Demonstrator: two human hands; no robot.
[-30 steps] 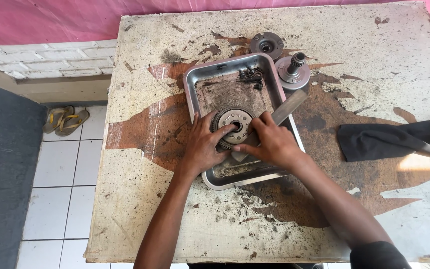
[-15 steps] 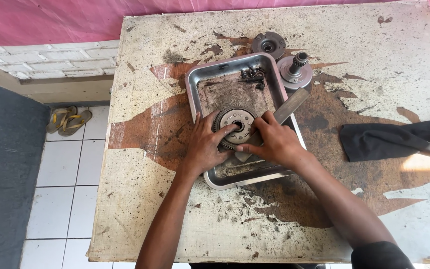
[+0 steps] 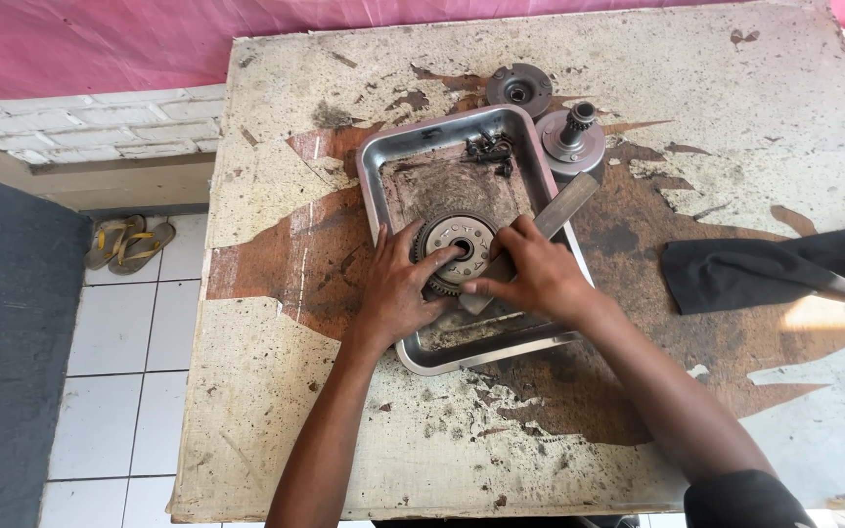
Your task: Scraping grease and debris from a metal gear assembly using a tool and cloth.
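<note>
Both hands stay on the round toothed gear assembly (image 3: 455, 254) lying in the metal tray (image 3: 374, 186) on the bench (image 3: 276, 411). The left hand (image 3: 398, 293) curls over its near-left edge; the right hand (image 3: 530, 279) now pinches its right rim.

A worn bench (image 3: 344, 411) with peeling paint is carrying two round metal parts beyond the far rim of the tray: a flat disc hub (image 3: 519, 90) and, just beside it, a hub with an upright toothed shaft (image 3: 572, 140). A dark cloth (image 3: 775, 272) is lying at the right. A pair of sandals (image 3: 129, 242) is sitting on the tiled floor (image 3: 110, 391) at the left.
</note>
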